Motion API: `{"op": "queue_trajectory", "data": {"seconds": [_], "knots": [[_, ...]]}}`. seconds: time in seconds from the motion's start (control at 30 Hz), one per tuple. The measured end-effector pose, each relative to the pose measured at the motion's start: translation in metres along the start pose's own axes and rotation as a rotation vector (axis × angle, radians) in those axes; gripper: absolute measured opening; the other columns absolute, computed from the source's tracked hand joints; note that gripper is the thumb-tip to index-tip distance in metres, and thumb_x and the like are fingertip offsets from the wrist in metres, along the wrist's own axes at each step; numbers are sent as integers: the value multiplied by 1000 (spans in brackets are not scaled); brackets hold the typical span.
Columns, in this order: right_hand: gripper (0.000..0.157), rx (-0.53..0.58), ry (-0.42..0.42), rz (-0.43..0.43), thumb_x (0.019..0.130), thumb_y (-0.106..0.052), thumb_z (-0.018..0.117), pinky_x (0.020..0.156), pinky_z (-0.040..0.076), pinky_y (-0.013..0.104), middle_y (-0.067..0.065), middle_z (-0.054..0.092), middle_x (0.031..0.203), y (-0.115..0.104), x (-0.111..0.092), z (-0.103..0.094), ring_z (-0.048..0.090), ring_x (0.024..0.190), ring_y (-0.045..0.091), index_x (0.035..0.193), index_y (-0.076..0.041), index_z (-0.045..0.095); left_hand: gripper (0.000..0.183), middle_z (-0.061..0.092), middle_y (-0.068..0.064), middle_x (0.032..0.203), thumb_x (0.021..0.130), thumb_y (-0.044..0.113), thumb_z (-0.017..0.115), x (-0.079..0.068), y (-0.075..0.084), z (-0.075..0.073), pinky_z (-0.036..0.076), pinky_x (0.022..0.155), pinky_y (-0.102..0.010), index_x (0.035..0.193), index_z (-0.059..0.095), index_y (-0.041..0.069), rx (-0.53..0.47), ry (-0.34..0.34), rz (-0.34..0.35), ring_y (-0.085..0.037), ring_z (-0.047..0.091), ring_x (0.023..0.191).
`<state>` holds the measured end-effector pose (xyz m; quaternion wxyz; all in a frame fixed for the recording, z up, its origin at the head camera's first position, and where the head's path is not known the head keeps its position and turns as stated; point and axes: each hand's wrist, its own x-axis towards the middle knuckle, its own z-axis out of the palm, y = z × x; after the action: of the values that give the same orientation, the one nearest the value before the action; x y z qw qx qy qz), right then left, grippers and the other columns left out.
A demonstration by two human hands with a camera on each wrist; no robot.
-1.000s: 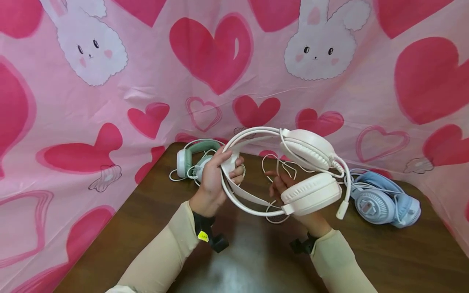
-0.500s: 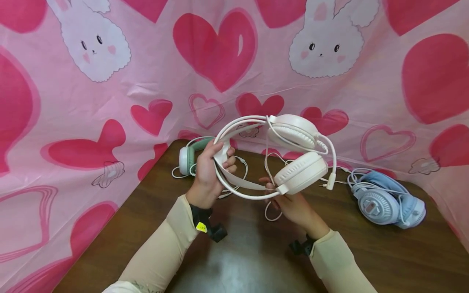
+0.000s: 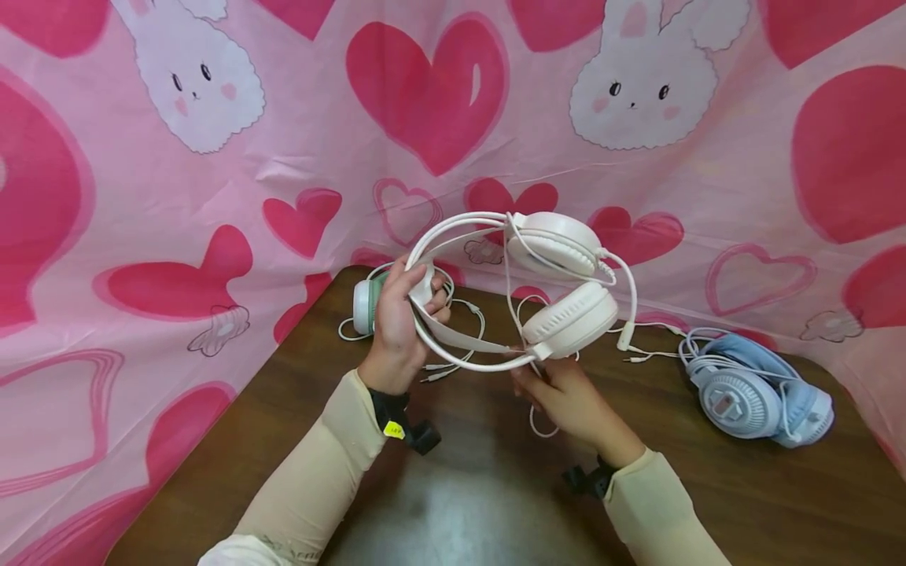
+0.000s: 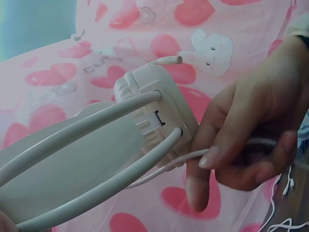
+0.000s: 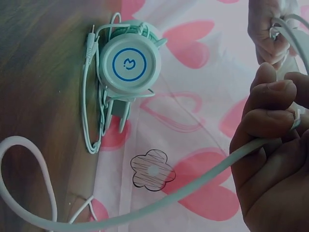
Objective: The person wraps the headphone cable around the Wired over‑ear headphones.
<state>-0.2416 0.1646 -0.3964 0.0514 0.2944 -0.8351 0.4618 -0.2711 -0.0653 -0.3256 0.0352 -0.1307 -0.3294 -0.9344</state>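
A white headset [image 3: 569, 318] with a microphone boom is held up off the table. My left hand [image 3: 399, 322] grips it by the middle of its headband, and the ear cups point right. Close under the lower ear cup, my right hand [image 3: 569, 397] pinches the headset's white cable [image 4: 178, 159] between thumb and fingers. In the right wrist view the cable runs through the curled fingers [image 5: 268, 121] and loops away to the left. Some of the right fingers are hidden behind the ear cup in the head view.
A green and white headset [image 3: 364, 306] lies at the table's back left, partly behind my left hand. On the right lies a light blue headset [image 3: 743, 405] with its cable bundled. Loose white plugs [image 3: 439, 373] rest on the brown table [image 3: 467, 487]. Pink heart-patterned cloth [image 3: 311, 118] hangs behind.
The white headset and my left hand have risen slightly, with the headset shifting left. My right hand has gone from loose fingers beside the lower ear cup to pinching the cable beneath it.
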Motion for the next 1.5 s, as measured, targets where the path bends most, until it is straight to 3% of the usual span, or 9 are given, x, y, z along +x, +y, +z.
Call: {"op": "queue_trajectory", "data": {"seconds": [0.4, 0.53, 0.6, 0.83, 0.97, 1.1, 1.37, 1.5], "knots": [[23, -33, -68, 20, 97, -17, 61, 52, 44, 27, -4, 60, 74, -7, -1, -4, 54, 55, 10, 119, -13, 64, 10, 39, -7, 78, 100, 10, 37, 2, 1, 1, 27, 40, -17, 109, 42, 12, 19, 34, 49, -7, 30, 48], [9, -65, -90, 23, 98, -21, 60, 51, 43, 27, -7, 57, 67, -8, -1, -5, 52, 53, 8, 101, -15, 66, 10, 40, -7, 78, 100, 10, 38, 1, 1, 2, 28, 40, -18, 108, 44, 12, 35, 34, 60, -7, 30, 48], [13, -74, -99, 23, 98, -23, 59, 49, 42, 27, -8, 54, 63, -8, -1, -5, 51, 52, 9, 90, -16, 65, 11, 41, -6, 78, 100, 10, 39, 1, 2, 2, 28, 40, -18, 108, 45, 12, 42, 40, 69, -7, 30, 48], [13, -48, -115, 24, 100, -23, 56, 45, 42, 27, -8, 55, 64, -12, 0, -9, 52, 51, 9, 92, -18, 66, 16, 42, -6, 78, 99, 8, 40, 4, 6, -1, 29, 41, -17, 111, 49, 12, 64, 65, 124, -7, 30, 49], [22, -59, -126, 30, 99, -27, 56, 43, 40, 27, -8, 51, 56, -13, 0, -10, 49, 48, 9, 79, -21, 61, 17, 43, -5, 78, 98, 6, 42, 6, 8, -2, 28, 41, -17, 111, 50, 9, 101, 87, 157, -8, 30, 48], [24, -71, -131, 39, 98, -30, 58, 41, 39, 27, -9, 50, 55, -15, -1, -12, 48, 46, 9, 76, -22, 59, 17, 44, -5, 78, 95, 4, 46, 7, 8, -3, 28, 41, -17, 111, 51, 7, 148, 89, 186, -8, 31, 49], [17, -109, -146, 42, 97, -30, 61, 46, 42, 28, -10, 51, 60, -20, -2, -17, 48, 48, 8, 80, -26, 61, 25, 39, -2, 69, 89, 2, 54, 7, 7, -7, 27, 41, -19, 114, 56, 5, 269, 71, 244, -9, 31, 48], [6, -183, -163, 25, 94, -26, 65, 56, 46, 29, -15, 55, 66, -25, -3, -20, 53, 58, 7, 88, -27, 66, 32, 42, -1, 68, 85, -1, 58, 8, 9, -8, 28, 42, -20, 118, 59, -2, 346, 85, 267, -9, 32, 47]]}}
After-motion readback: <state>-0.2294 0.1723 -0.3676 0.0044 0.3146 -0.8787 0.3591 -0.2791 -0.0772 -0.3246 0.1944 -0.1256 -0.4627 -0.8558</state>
